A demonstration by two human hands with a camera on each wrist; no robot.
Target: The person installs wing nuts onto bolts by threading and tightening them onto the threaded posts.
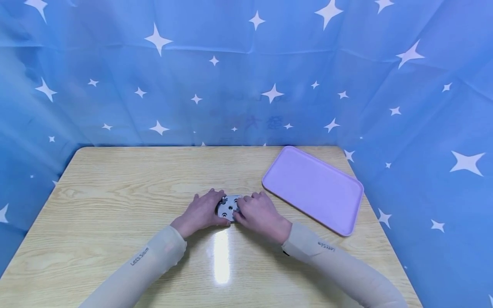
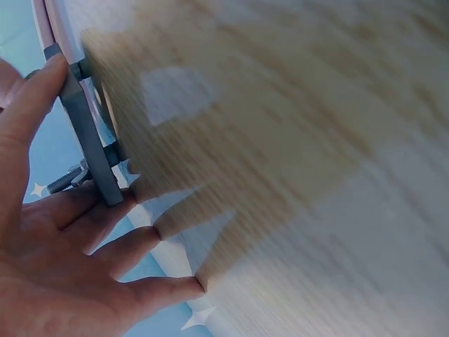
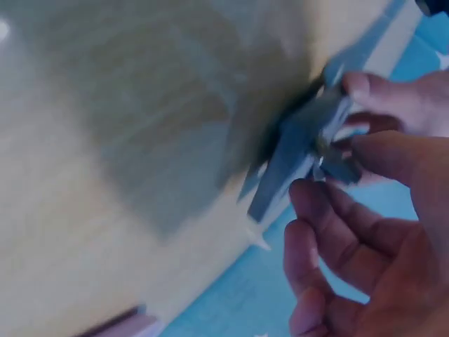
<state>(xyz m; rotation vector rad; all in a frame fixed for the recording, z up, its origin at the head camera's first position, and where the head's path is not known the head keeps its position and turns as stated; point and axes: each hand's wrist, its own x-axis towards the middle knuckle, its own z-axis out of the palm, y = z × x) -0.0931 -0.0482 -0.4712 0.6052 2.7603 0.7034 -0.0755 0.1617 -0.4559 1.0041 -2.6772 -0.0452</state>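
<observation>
A grey metal plate (image 1: 230,207) with several round holes lies between both hands near the middle of the table. My left hand (image 1: 201,212) grips it by its edges, thumb at the near side and fingertips at the far side. The left wrist view shows the plate (image 2: 90,133) edge-on, raised on short dark feet, with a threaded bolt (image 2: 64,180) sticking out of its face. My right hand (image 1: 260,215) is at the plate's right part. In the right wrist view its thumb and index finger pinch a small dark piece (image 3: 340,167) against the plate; its exact kind I cannot tell.
A shallow purple tray (image 1: 316,190) lies at an angle on the right side of the wooden table (image 1: 127,179), beyond my right hand. Behind the table and along its sides hangs a blue curtain (image 1: 231,72) with white stars.
</observation>
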